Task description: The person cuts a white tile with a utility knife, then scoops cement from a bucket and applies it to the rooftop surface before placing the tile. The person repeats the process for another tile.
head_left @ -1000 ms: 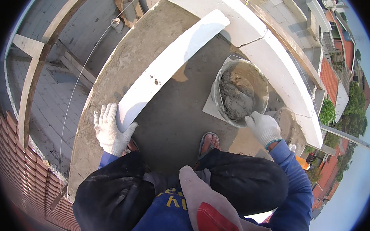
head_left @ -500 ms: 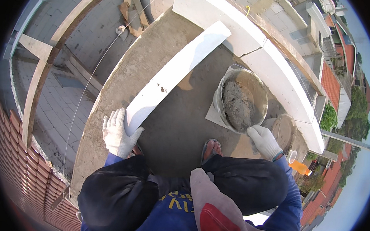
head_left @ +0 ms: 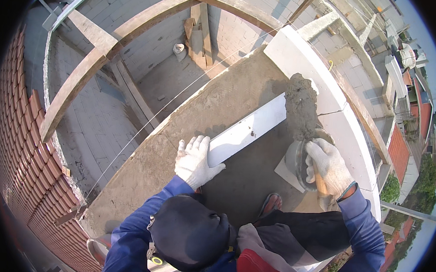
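My gloved left hand [head_left: 195,163] spans the near end of a long white block [head_left: 250,131], thumb on one side and fingers along the other. The block's upper face has a small dark mortar spot. My gloved right hand [head_left: 328,164] is closed round the wooden handle [head_left: 320,184] of a trowel. Its blade is hidden under a heaped load of wet grey mortar [head_left: 301,107], held above the block's far end. Below that hand stands a mortar bucket [head_left: 294,158], partly hidden by the hand and the load.
A curved row of white blocks [head_left: 305,62] borders the far and right side of the grey concrete slab [head_left: 178,134]. String [head_left: 123,161] runs along the slab's left edge, beyond which is a drop to a lower floor. Curved timber [head_left: 75,91] and roof tiles [head_left: 28,141] lie left.
My right hand has brought the trowel up out of the bucket, loaded with mortar, toward the block's far end. My left hand stays at the near end. The view has shifted.
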Available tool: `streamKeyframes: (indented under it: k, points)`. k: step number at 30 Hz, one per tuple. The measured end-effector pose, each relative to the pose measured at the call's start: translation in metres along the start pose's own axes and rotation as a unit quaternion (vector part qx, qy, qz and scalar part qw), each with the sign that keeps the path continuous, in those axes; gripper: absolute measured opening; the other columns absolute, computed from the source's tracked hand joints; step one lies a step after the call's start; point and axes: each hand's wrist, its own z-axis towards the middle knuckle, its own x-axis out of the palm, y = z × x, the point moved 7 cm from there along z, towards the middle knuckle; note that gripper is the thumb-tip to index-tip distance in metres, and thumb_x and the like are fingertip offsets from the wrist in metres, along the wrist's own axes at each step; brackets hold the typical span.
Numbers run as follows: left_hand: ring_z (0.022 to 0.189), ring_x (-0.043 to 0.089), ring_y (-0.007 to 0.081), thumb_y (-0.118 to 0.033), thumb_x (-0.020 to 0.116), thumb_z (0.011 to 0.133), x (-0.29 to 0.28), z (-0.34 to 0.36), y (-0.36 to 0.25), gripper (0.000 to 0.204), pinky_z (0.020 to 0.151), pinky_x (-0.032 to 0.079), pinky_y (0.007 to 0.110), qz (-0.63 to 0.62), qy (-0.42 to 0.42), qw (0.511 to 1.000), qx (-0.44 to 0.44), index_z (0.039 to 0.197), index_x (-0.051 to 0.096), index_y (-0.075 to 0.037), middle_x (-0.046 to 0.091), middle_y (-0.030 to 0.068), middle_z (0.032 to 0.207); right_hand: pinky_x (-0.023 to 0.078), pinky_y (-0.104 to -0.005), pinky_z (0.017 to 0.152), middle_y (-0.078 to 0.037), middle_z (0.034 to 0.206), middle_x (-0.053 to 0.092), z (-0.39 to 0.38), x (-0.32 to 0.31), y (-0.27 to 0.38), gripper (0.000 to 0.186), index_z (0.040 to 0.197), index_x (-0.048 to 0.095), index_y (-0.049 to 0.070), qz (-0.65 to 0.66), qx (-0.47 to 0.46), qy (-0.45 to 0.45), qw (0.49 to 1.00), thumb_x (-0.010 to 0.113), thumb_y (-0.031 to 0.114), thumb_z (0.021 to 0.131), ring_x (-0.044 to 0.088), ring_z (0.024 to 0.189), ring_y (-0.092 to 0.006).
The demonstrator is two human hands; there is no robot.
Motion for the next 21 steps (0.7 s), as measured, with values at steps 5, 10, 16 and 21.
streamKeyframes:
  k: [5, 10, 16, 21]
  points:
    - [0.154, 0.051, 0.0402, -0.059, 0.087, 0.084, -0.005, 0.007, -0.003, 0.098, 0.129, 0.039, 0.056, -0.063, 0.076, 0.995, -0.027, 0.159, 0.052, -0.006, 0.056, 0.0186, 0.163, 0.061, -0.0378, 0.062, -0.005, 0.09, 0.06, 0.095, 0.109, 0.028, 0.037, 0.126, 0.064, 0.004, 0.152, -0.049, 0.005, 0.987, 0.064, 0.038, 0.112, 0.064, 0.069, -0.0164]
    - [0.151, 0.054, 0.0413, -0.059, 0.086, 0.086, -0.016, 0.008, 0.006, 0.097, 0.123, 0.046, 0.056, -0.094, 0.155, 0.98, -0.082, 0.162, 0.05, -0.008, 0.059, 0.0188, 0.159, 0.059, -0.0401, 0.062, -0.005, 0.087, 0.06, 0.215, 0.208, 0.056, 0.03, 0.115, 0.058, 0.009, 0.37, -0.024, 0.004, 0.929, 0.065, 0.038, 0.111, 0.062, 0.067, -0.0186]
    - [0.147, 0.058, 0.0424, -0.057, 0.085, 0.088, -0.017, 0.012, 0.007, 0.097, 0.121, 0.049, 0.057, -0.106, 0.155, 0.98, -0.06, 0.165, 0.047, -0.012, 0.06, 0.0187, 0.158, 0.057, -0.0385, 0.056, -0.001, 0.076, 0.062, 0.346, 0.219, 0.095, 0.035, 0.111, 0.063, 0.014, 0.665, -0.042, 0.155, 0.73, 0.053, 0.047, 0.115, 0.063, 0.061, -0.0197]
    - [0.145, 0.059, 0.0426, -0.056, 0.085, 0.087, -0.012, 0.012, 0.008, 0.095, 0.12, 0.05, 0.055, -0.123, 0.127, 0.984, -0.032, 0.163, 0.049, -0.012, 0.061, 0.0184, 0.157, 0.061, -0.0374, 0.061, 0.0, 0.08, 0.066, 0.381, 0.23, 0.066, 0.034, 0.11, 0.065, 0.016, 0.714, -0.028, 0.171, 0.678, 0.052, 0.048, 0.115, 0.072, 0.073, -0.0182]
